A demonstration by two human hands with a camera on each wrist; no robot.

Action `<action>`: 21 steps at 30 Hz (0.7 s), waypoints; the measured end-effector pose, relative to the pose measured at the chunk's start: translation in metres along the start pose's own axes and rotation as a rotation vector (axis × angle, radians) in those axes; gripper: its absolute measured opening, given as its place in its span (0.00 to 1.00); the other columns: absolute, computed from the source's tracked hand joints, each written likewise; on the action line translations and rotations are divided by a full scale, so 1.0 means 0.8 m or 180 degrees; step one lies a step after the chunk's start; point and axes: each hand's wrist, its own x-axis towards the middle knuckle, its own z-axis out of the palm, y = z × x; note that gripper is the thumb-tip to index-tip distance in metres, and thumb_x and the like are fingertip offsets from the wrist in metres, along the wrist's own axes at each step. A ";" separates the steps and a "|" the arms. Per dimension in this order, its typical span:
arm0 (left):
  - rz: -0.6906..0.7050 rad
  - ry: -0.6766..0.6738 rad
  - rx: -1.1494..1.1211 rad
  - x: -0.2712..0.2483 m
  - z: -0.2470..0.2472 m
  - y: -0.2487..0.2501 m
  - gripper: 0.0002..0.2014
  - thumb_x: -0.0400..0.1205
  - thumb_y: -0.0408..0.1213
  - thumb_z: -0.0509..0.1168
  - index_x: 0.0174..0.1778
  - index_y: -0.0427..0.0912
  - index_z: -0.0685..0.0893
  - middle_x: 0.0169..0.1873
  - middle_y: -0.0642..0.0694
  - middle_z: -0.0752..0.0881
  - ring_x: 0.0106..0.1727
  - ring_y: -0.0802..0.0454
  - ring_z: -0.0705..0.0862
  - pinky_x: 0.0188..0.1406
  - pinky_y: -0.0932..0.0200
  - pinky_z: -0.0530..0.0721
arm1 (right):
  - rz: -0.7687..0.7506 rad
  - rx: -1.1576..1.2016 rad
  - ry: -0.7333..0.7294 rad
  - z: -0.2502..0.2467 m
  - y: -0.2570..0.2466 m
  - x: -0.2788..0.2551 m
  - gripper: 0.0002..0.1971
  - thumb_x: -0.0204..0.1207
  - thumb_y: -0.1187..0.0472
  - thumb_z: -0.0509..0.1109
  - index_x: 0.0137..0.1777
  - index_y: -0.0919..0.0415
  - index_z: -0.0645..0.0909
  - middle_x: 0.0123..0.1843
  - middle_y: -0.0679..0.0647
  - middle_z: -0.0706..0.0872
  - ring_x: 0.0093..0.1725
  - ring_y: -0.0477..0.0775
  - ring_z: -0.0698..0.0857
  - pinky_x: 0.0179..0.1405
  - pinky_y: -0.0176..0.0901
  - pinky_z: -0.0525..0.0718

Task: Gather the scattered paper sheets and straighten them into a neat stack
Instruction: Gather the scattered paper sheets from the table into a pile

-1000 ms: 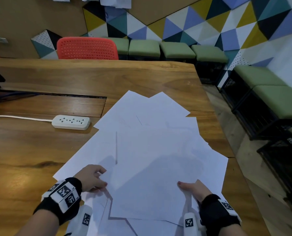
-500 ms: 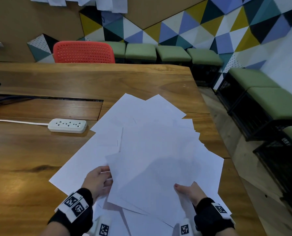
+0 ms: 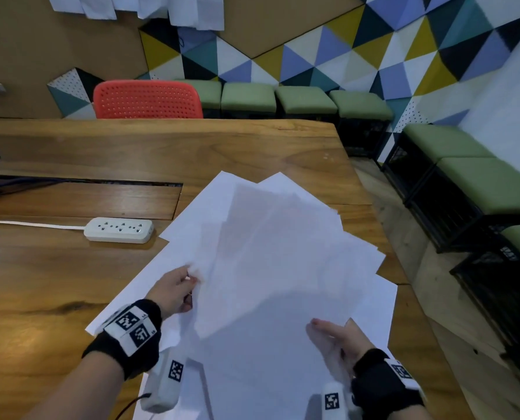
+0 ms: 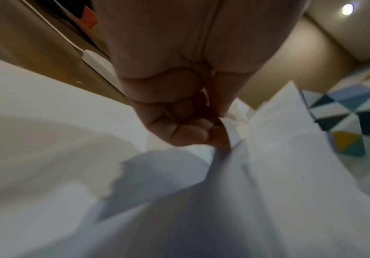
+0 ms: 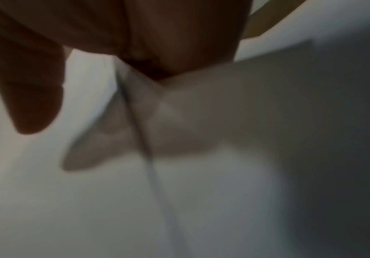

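Several white paper sheets lie fanned and overlapping on the wooden table. The top sheets are raised off the lower ones and look blurred. My left hand grips their left edge, and in the left wrist view the curled fingers pinch the paper. My right hand holds the near right part of the same sheets, thumb on top and fingers hidden underneath. The right wrist view is blurred but shows the thumb over white paper. More sheets stay flat beneath, reaching the near table edge.
A white power strip with its cord lies left of the papers. A dark cable slot runs across the table behind it. The table's right edge is close to the sheets. A red chair and green stools stand beyond.
My left hand has moved forward and right along the sheets' left edge. The held top sheets have swung and slid over the lower ones. My right hand has stayed at the near right.
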 end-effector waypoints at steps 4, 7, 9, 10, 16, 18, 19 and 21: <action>0.0146 -0.0286 0.1261 0.004 0.026 -0.021 0.12 0.84 0.30 0.54 0.35 0.40 0.76 0.26 0.44 0.75 0.27 0.49 0.71 0.27 0.61 0.68 | -0.0135 -0.0260 0.0010 0.024 -0.004 -0.004 0.17 0.61 0.65 0.81 0.42 0.67 0.76 0.35 0.57 0.84 0.33 0.50 0.84 0.21 0.29 0.79; 0.0277 0.0210 0.1359 0.004 0.021 -0.032 0.05 0.84 0.33 0.56 0.47 0.40 0.78 0.38 0.42 0.79 0.42 0.46 0.77 0.41 0.58 0.72 | -0.0252 -0.0055 -0.0378 0.018 -0.007 -0.010 0.25 0.49 0.66 0.81 0.47 0.69 0.79 0.46 0.67 0.89 0.37 0.55 0.89 0.30 0.34 0.85; 0.0055 0.0452 0.0802 0.004 0.013 -0.039 0.12 0.83 0.39 0.60 0.61 0.43 0.77 0.49 0.39 0.81 0.52 0.42 0.80 0.53 0.54 0.78 | -0.0199 0.0302 -0.0541 0.010 -0.005 -0.010 0.33 0.41 0.68 0.83 0.51 0.74 0.81 0.40 0.63 0.92 0.35 0.53 0.91 0.29 0.35 0.86; -0.0168 0.0407 0.0296 0.002 0.010 -0.042 0.16 0.82 0.44 0.62 0.65 0.46 0.75 0.54 0.37 0.81 0.54 0.39 0.82 0.54 0.50 0.82 | -0.0228 0.0420 -0.0562 0.008 -0.004 -0.012 0.28 0.45 0.71 0.82 0.49 0.74 0.80 0.32 0.59 0.92 0.30 0.50 0.90 0.25 0.33 0.85; -0.0285 -0.0375 -0.0572 -0.015 0.019 -0.048 0.39 0.57 0.55 0.80 0.64 0.47 0.78 0.55 0.44 0.88 0.55 0.45 0.86 0.50 0.49 0.86 | -0.0157 0.0182 -0.0371 0.015 0.007 -0.011 0.21 0.55 0.77 0.73 0.51 0.74 0.82 0.36 0.62 0.91 0.35 0.60 0.90 0.31 0.43 0.88; -0.0227 -0.0576 -0.0990 -0.018 0.016 -0.048 0.45 0.48 0.53 0.84 0.62 0.41 0.81 0.56 0.39 0.89 0.56 0.43 0.88 0.49 0.53 0.87 | -0.0272 0.0515 -0.0479 0.013 0.001 -0.016 0.17 0.51 0.78 0.77 0.42 0.68 0.85 0.32 0.58 0.92 0.33 0.58 0.90 0.27 0.37 0.86; -0.0221 -0.0724 -0.1282 -0.021 0.014 -0.045 0.43 0.50 0.48 0.84 0.62 0.36 0.82 0.56 0.36 0.89 0.54 0.42 0.89 0.46 0.54 0.88 | -0.0290 0.0696 -0.0500 0.009 0.000 -0.016 0.22 0.42 0.74 0.83 0.40 0.68 0.85 0.31 0.58 0.91 0.33 0.58 0.90 0.26 0.35 0.86; -0.0165 -0.1033 -0.1493 -0.027 0.014 -0.036 0.43 0.48 0.43 0.86 0.59 0.31 0.83 0.54 0.33 0.89 0.49 0.42 0.90 0.42 0.56 0.89 | -0.0272 0.0744 -0.0501 0.006 -0.001 -0.017 0.40 0.24 0.62 0.90 0.42 0.72 0.83 0.30 0.58 0.91 0.31 0.55 0.90 0.25 0.34 0.85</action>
